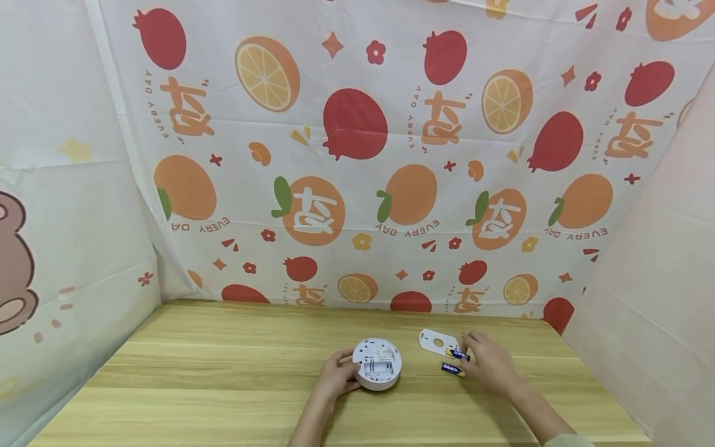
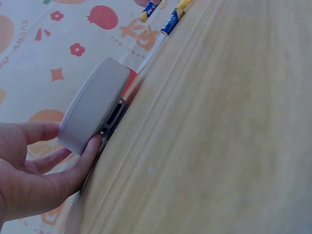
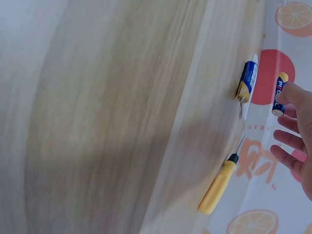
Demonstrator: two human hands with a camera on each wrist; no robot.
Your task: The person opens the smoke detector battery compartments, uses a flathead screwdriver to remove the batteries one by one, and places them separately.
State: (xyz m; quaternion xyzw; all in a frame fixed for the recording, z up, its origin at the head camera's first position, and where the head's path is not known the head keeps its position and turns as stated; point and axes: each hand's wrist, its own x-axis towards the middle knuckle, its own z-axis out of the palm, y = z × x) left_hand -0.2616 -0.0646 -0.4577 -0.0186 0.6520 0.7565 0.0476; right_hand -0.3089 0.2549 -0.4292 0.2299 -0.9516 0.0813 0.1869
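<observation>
A round white smoke detector (image 1: 377,380) sits on the table with its open battery compartment facing up. My left hand (image 1: 335,375) grips its left edge between thumb and fingers, seen also in the left wrist view, where the detector (image 2: 95,105) appears side-on. To the right, my right hand (image 1: 488,363) pinches a blue and yellow battery (image 3: 280,95) between thumb and fingertips, above the table. A second battery (image 1: 452,369) of the same kind lies on the table just below that hand. Behind the batteries lies a white mounting plate (image 1: 438,341) with a round hole.
In the right wrist view, a screwdriver (image 3: 219,187) with a yellow handle lies near the right hand. The wooden table (image 1: 223,372) meets a fruit-print cloth (image 1: 357,186) at the back, and pale cloths hang at both sides.
</observation>
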